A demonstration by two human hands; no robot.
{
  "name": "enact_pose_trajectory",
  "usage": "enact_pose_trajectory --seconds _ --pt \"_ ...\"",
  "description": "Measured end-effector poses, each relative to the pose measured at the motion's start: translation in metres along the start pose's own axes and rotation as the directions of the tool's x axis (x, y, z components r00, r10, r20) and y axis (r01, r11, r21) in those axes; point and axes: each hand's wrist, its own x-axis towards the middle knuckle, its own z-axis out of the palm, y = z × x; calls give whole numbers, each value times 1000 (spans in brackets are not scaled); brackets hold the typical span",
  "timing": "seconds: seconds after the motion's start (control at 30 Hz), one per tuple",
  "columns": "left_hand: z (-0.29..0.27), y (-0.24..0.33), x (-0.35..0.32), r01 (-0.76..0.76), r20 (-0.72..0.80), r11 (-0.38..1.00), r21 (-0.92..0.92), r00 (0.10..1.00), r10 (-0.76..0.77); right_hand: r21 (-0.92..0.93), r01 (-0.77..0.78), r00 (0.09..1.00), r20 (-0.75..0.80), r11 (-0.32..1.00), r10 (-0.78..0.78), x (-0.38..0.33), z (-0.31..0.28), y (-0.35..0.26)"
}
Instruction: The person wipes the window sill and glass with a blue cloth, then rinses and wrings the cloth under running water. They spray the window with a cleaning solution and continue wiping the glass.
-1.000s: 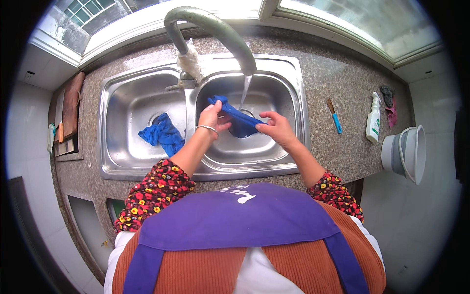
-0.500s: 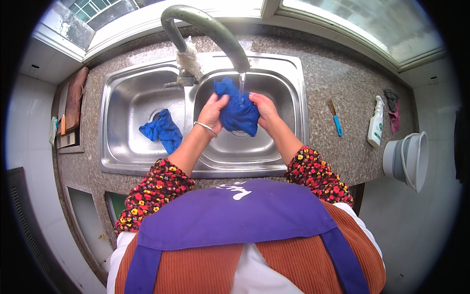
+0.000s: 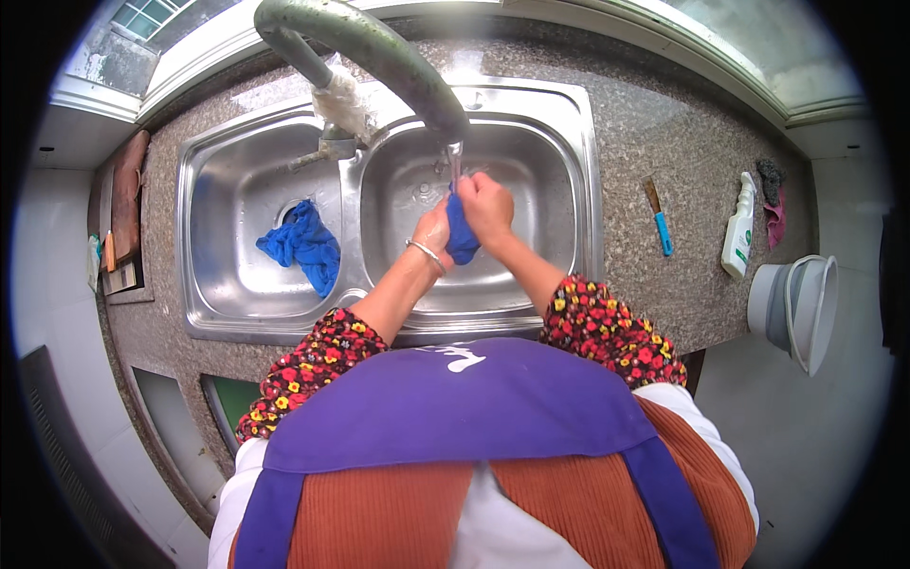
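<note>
The two hands are pressed together over the right bowl of the sink (image 3: 569, 171), and a small blue cloth (image 3: 462, 237) is squeezed between them. The left hand (image 3: 434, 230), with a thin bangle on its wrist, pushes on the cloth from the left side. The right hand (image 3: 486, 204) wraps its fingers around the top of the cloth. Both hands are closed tight on it, so only a little blue sticks out below. The cloth sits right under the mouth of the tap (image 3: 379, 57), where a thin stream of water runs down. Held there, the cloth gets wet and the drips fall into the sink, not on the counter.

In the left bowl of the sink, a second blue cloth (image 3: 303, 247) lies in a crumpled heap beside the drain. No hand touches it.

To the right of the sink, a little brush with a blue handle (image 3: 659, 218) lies flat on the stone counter (image 3: 664, 123). Farther right of the sink, a white spray bottle (image 3: 738, 228) lies near the counter's edge, with a grey tub (image 3: 796, 303) just past it. To the left of the sink, a wooden board (image 3: 128, 209) rests on the counter.
</note>
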Motion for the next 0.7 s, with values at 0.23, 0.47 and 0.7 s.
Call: enact_pose_trajectory --seconds 0.23,0.47,0.7 --pt "-7 -4 9 120 -2 992 -37 993 -120 128 98 987 -137 987 -80 -11 20 16" --pt "-21 -3 17 218 520 955 -202 850 -84 103 173 983 -73 979 -166 -13 27 22" --pt "-10 -1 15 170 47 881 441 976 -211 490 -215 939 341 845 42 46 30 112"
